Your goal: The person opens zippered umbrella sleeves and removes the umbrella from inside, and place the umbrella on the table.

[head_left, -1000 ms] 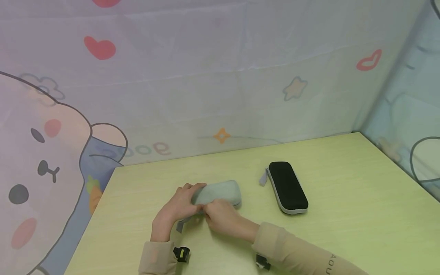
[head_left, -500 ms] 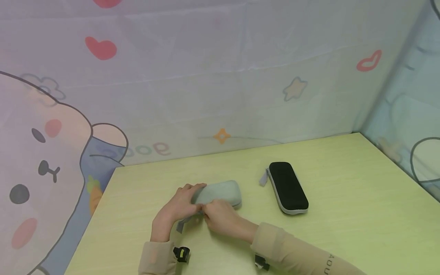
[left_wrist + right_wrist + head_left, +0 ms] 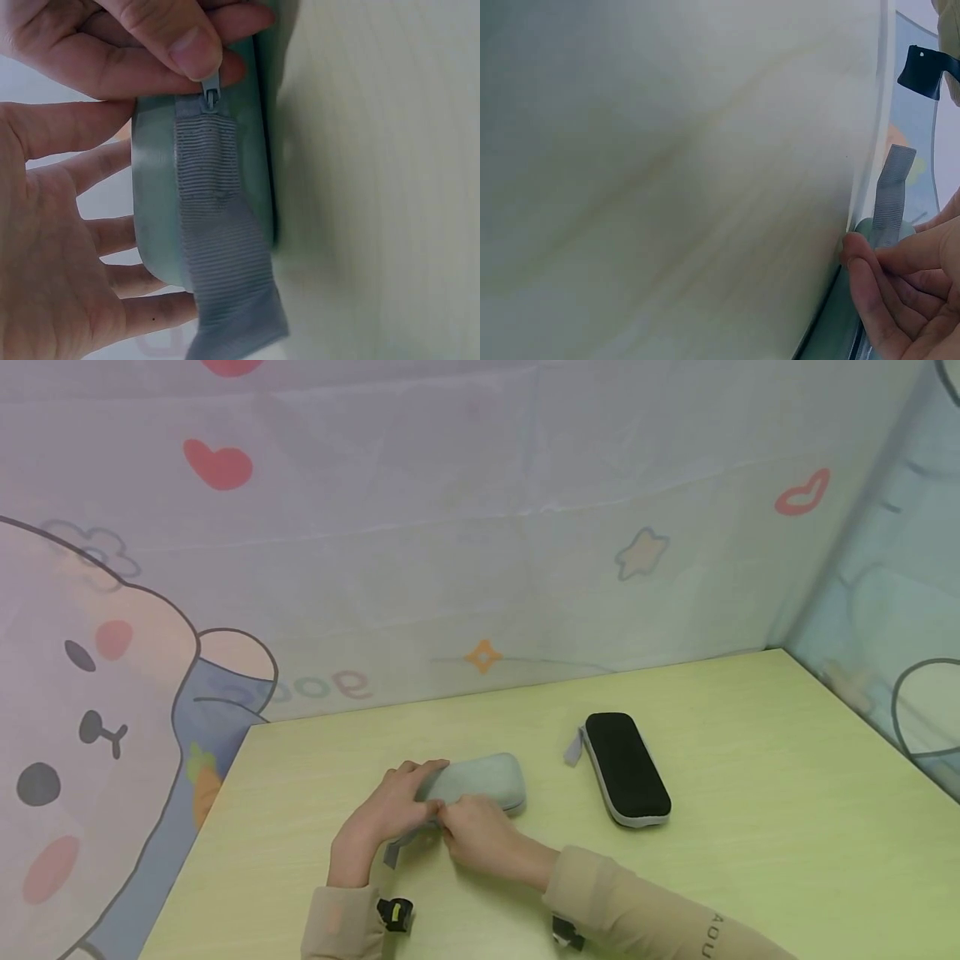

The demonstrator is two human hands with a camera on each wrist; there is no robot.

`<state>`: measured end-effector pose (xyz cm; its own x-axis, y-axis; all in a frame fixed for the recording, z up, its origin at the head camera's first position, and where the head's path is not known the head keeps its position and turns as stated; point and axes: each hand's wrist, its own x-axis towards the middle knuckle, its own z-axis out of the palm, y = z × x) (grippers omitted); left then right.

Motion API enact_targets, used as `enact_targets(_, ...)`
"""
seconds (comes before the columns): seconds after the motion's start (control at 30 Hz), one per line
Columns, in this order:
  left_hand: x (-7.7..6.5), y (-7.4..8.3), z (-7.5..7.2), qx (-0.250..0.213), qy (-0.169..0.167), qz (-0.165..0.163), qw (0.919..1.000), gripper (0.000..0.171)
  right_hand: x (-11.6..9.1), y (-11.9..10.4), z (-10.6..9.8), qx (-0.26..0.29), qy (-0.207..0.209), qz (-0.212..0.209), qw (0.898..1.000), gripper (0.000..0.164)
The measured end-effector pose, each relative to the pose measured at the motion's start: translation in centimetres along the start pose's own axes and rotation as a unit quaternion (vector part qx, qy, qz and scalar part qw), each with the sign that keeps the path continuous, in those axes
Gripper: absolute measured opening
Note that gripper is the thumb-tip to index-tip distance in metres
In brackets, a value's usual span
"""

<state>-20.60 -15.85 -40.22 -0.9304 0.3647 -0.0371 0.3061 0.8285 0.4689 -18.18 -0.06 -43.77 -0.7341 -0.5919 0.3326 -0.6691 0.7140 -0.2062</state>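
Note:
A pale green zippered case (image 3: pixel 483 779) lies on the table in front of me, its long side facing me. My left hand (image 3: pixel 390 806) grips its left end, fingers over the far top edge and thumb at the near side. In the left wrist view, my right hand's thumb and finger pinch the small zipper pull (image 3: pixel 211 84). The zip is shut along the visible stretch behind the pull. A grey ribbon tab (image 3: pixel 217 187) hangs off the case's left end. My right hand (image 3: pixel 483 833) is curled at the near side, covering part of the zip.
A black zippered case (image 3: pixel 628 767) with grey sides lies to the right, its grey ribbon tab (image 3: pixel 573 748) pointing left. Behind the yellow-green table (image 3: pixel 765 760) hangs a printed cloth (image 3: pixel 420 527), with another cloth (image 3: pixel 892 577) along the right side.
My right sleeve has shifted slightly to the left. Both hands keep their hold at the green case, which stays in place.

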Motion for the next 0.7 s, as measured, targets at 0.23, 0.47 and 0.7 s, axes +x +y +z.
enact_targets(0.23, 0.0, -0.1, 0.0, -0.003, -0.001, 0.000, 1.0000, 0.053, -0.2, 0.2, 0.2, 0.006, 0.007, 0.002, 1.000, 0.023)
enact_targets(0.47, 0.0, -0.2, 0.0, -0.008, 0.002, -0.001, 1.0000, 0.056, -0.5, 0.5, -0.2, 0.037, -0.018, 0.021, 0.999, 0.023)
enact_targets(0.7, 0.0, -0.2, 0.0, -0.005, 0.006, -0.001, 1.0000, 0.071, -1.0, 0.9, -0.9, 0.067, -0.019, 0.031, 0.997, 0.014)
